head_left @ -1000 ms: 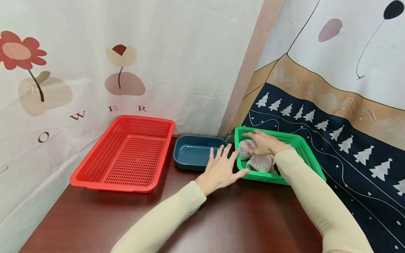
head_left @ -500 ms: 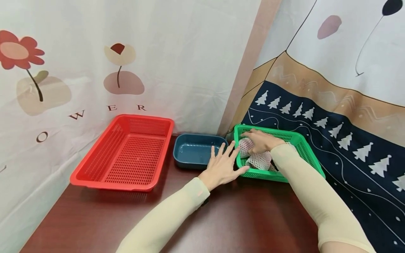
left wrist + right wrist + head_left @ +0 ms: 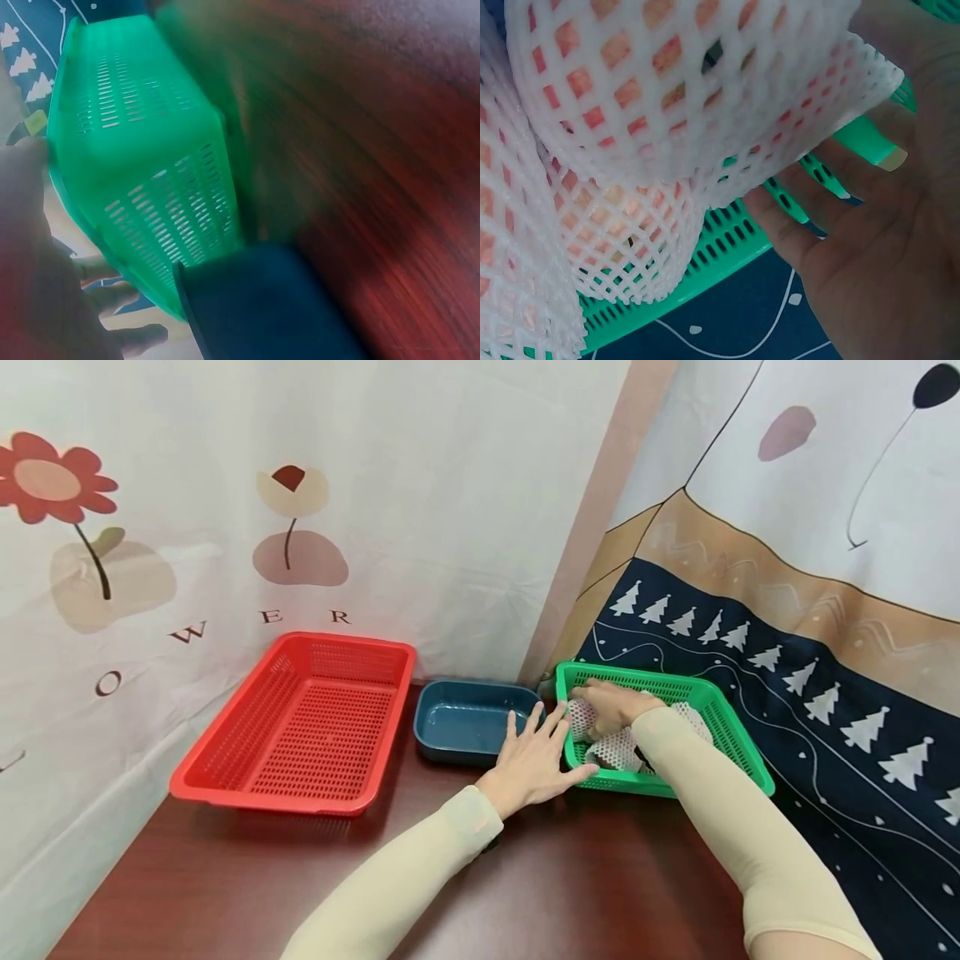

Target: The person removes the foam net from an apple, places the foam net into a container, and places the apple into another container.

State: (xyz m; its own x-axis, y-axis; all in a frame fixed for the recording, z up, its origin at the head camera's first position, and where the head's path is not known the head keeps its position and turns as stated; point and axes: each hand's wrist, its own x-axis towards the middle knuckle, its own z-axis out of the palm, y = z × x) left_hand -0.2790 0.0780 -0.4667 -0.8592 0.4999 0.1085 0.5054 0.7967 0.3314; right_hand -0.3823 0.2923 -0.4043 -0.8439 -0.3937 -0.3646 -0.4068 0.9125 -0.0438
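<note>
A green perforated basket [image 3: 735,747] stands at the right of the table with several reddish fruits in white foam nets. My right hand [image 3: 611,706] reaches down into it, fingers curled over a net-wrapped fruit [image 3: 579,720] at the left end. Up close in the right wrist view, that fruit [image 3: 660,82] lies against the fingers, which pass partly behind the net. Another wrapped fruit [image 3: 617,750] sits just in front. My left hand [image 3: 528,767] is spread flat with straight fingers, thumb and fingertips at the basket's left side, overlapping the blue dish's corner in the head view.
A dark blue dish [image 3: 450,753] stands between the green basket and a larger red perforated basket [image 3: 206,777] on the left. Printed curtains [image 3: 450,527] hang close behind and along the right. All three containers rest on a dark reddish wooden table [image 3: 225,893].
My right hand has lowered deeper into the green basket and closed in over the left fruit. The left hand has shifted slightly right, still spread.
</note>
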